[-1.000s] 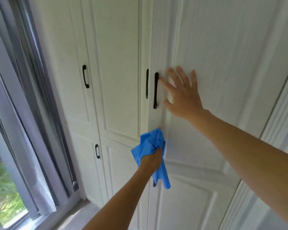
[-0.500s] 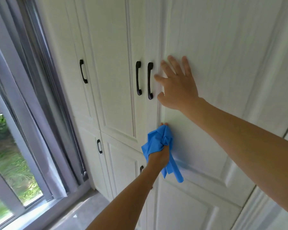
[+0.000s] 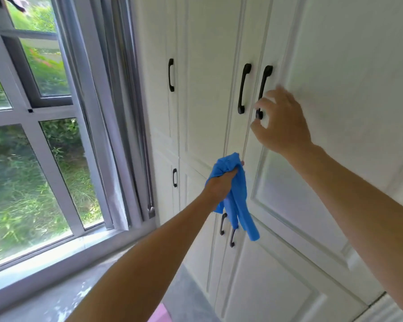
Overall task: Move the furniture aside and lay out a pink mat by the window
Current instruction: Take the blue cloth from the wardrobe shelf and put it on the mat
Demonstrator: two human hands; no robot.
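Observation:
A small corner of the pink mat point(image 3: 161, 314) shows at the bottom edge, on the floor below my left arm. The window point(image 3: 56, 159) fills the left side. My left hand point(image 3: 220, 183) grips a bunched blue cloth point(image 3: 239, 201) in front of the white cabinet doors point(image 3: 335, 112); the cloth's ends hang down. My right hand point(image 3: 282, 122) is at the lower end of a black door handle point(image 3: 264, 84), with index finger and thumb curled round it. The hand is motion-blurred.
The tall white cabinet has more black handles: a twin handle point(image 3: 243, 88) left of the gripped one, one further left point(image 3: 171, 75), and lower ones point(image 3: 222, 224). Grey floor point(image 3: 56, 293) runs along the window sill.
My right hand has gone from lying flat on the door panel to curling round the black handle. My view has shifted left and down, showing more window and floor. The left hand still holds the cloth.

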